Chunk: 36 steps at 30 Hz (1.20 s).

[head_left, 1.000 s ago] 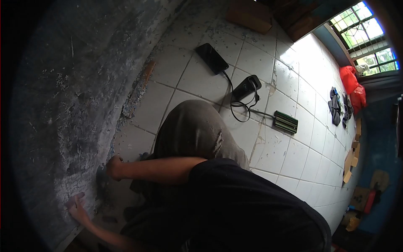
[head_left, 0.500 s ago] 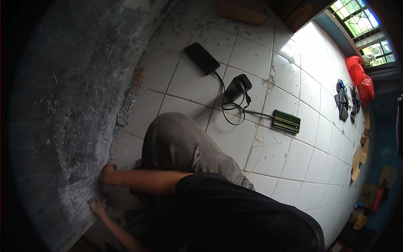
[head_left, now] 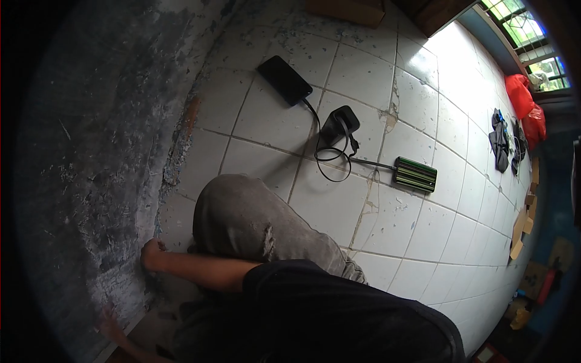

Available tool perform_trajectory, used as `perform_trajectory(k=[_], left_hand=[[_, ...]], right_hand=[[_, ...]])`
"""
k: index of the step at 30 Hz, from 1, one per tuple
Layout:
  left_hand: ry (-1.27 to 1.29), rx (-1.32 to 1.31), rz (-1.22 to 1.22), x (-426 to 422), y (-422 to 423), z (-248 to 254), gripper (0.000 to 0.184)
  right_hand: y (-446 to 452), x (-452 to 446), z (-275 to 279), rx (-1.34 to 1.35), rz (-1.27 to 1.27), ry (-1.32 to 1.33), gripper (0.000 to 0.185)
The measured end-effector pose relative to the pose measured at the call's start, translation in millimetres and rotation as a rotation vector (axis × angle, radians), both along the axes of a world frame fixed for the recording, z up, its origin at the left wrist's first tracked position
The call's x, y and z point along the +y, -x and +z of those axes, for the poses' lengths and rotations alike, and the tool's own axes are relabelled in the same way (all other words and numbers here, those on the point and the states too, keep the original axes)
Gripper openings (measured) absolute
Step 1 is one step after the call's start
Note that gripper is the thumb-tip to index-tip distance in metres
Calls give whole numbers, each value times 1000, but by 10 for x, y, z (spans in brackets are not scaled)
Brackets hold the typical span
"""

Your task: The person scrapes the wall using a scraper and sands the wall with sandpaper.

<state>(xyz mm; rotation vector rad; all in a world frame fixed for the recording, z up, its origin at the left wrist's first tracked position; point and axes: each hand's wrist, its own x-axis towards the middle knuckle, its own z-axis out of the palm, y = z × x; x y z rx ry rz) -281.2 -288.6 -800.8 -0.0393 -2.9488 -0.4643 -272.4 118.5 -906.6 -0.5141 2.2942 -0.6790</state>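
Observation:
My left hand (head_left: 111,323) is at the lower left, against the worn grey wall (head_left: 78,199). Motion smears its fingers, so whether they grip anything is unclear. Higher up, my right hand (head_left: 151,254) rests close to the foot of the wall with its fingers curled in. Anything inside that grip is hidden. The forearm of that arm passes in front of my bent knee in grey trousers (head_left: 242,212). Patches of the wall's paint are scraped pale near both hands.
On the white tiled floor (head_left: 327,199) lie a black phone (head_left: 284,80), a dark box-shaped device (head_left: 339,124) with a looped cable, and a green-striped power bank (head_left: 415,175). Paint flakes line the wall's base. A red bag (head_left: 525,109) and dark sandals (head_left: 498,142) sit far right.
My left hand has moved down and left along the wall and become blurred. My right hand stays by the wall's base. The whole view has shifted slightly.

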Motion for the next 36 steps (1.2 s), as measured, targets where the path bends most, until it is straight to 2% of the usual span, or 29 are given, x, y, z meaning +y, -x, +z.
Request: perform_trajectory(k=[1,3,4,6,9,11,12,15,16,20,24,26,30,32,36], left_hand=[[391,52,45,159,-76,113,45],[791,110,89,572,-223,241,43],[583,124,81,698,-266,246,43],[383,139,71,879,-366,267,43],[214,20,131,1009,-451,264,46],[553,25,11,912,-465,254,44],[561,27,14,871,-466,220,44],[570,135,-175,911,-484,228,45],[476,77,10,1123,-510,268,46],[382,-89,346,1468,-486,394,49],[510,69,392,1620,-522,342,48],[517,153,210,1889,-623,371,45],[476,141,282,1695,-534,208,41],[535,375,-10,1654,-529,149,36],[474,443,-171,1801,-524,125,34]], right_hand=[[13,-23,-26,1,-4,4,33],[58,-139,-94,-21,-60,-59,34],[62,-122,-75,-19,-62,-51,34],[60,-85,-35,-58,-61,-29,33],[113,-107,-34,-63,-24,-2,32],[109,-97,-16,-56,-61,21,31],[106,-92,-2,-49,-98,38,30],[88,53,123,-95,-109,111,30],[70,89,159,-95,-107,119,30],[103,30,141,-73,-172,166,30],[138,-61,102,-84,-227,179,29],[149,-30,104,-104,-215,188,30],[101,129,183,-95,-191,189,31],[96,143,191,-88,-202,172,31],[143,72,135,-93,-196,108,32]])
